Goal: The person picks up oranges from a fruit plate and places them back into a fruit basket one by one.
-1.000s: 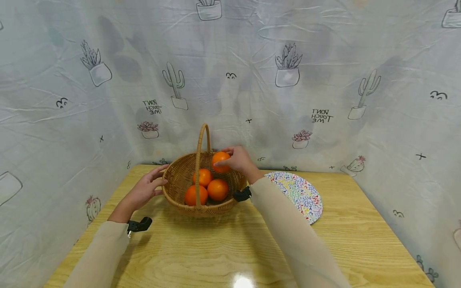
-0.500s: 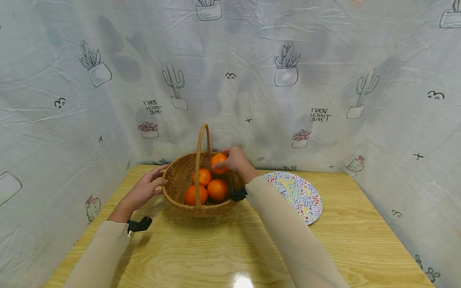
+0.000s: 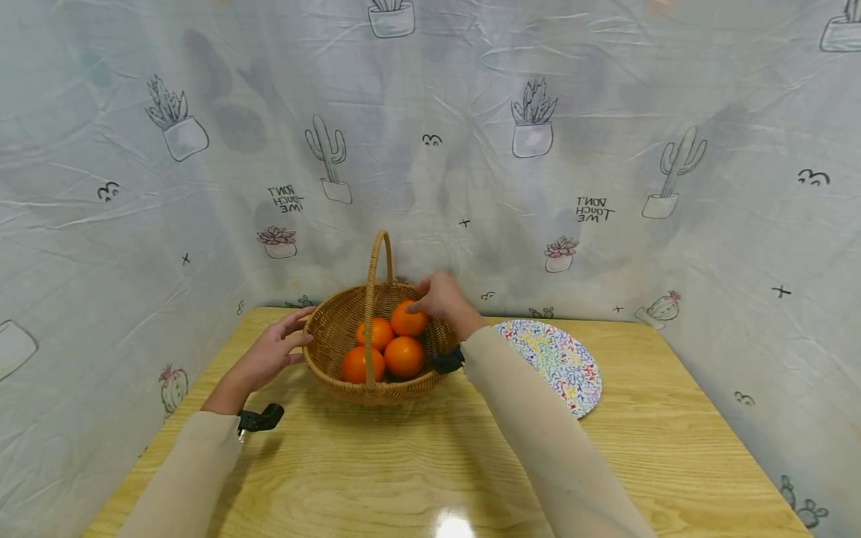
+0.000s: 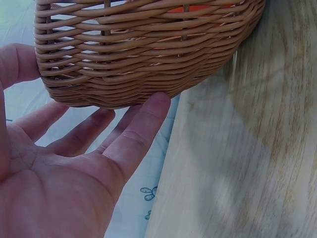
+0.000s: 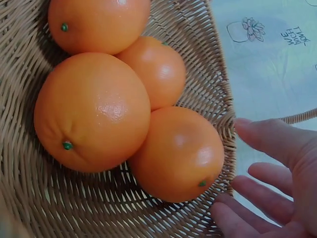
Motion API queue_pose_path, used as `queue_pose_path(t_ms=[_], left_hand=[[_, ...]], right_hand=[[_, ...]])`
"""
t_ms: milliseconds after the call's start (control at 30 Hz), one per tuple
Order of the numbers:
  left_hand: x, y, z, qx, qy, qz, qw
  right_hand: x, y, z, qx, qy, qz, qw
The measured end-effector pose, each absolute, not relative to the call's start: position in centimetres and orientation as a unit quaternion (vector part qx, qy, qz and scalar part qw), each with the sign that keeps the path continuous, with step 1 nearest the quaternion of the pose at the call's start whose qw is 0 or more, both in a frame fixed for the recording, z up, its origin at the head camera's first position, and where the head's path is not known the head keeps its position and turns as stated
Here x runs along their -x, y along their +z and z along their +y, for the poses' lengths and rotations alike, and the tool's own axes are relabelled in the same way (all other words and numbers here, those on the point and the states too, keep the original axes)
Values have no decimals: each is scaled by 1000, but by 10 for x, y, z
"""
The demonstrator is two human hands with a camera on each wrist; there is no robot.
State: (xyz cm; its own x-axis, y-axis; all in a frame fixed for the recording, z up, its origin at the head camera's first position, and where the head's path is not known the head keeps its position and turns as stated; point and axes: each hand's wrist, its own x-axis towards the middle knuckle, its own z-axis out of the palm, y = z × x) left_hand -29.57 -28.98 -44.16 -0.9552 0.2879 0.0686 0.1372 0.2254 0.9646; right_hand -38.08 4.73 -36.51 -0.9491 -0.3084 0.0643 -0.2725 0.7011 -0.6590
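Observation:
A wicker basket with a tall hoop handle stands on the table and holds several oranges. The most recently lowered orange lies at the back right among the others; the right wrist view has it as the orange closest to the fingers. My right hand is over the basket's back right rim, its fingers spread and apart from the fruit in the right wrist view. Against the basket's left side rests my left hand; its fairly straight fingertips touch the woven wall.
A round, multicoloured patterned mat lies on the wooden table to the right, partly behind the right sleeve. A printed cloth with cactus drawings hangs close behind the basket.
The orange in my right hand has gone down into the basket and been let go. The other oranges have shifted slightly. My left hand stays at the basket's side.

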Motion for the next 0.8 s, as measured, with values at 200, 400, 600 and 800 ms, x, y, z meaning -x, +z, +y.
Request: queue_pose_path(t_ms=[200, 400, 600, 800], left_hand=[[295, -440, -288, -134, 596, 789, 59], [295, -436, -285, -122, 558, 819, 47], [296, -428, -283, -116, 481, 869, 15], [293, -419, -277, -115, 400, 908, -48]], right_hand=[[380, -364, 58, 168, -376, 911, 19], [374, -360, 81, 168, -424, 889, 32], [370, -359, 114, 172, -455, 874, 17], [360, -359, 156, 167, -488, 857, -7]])
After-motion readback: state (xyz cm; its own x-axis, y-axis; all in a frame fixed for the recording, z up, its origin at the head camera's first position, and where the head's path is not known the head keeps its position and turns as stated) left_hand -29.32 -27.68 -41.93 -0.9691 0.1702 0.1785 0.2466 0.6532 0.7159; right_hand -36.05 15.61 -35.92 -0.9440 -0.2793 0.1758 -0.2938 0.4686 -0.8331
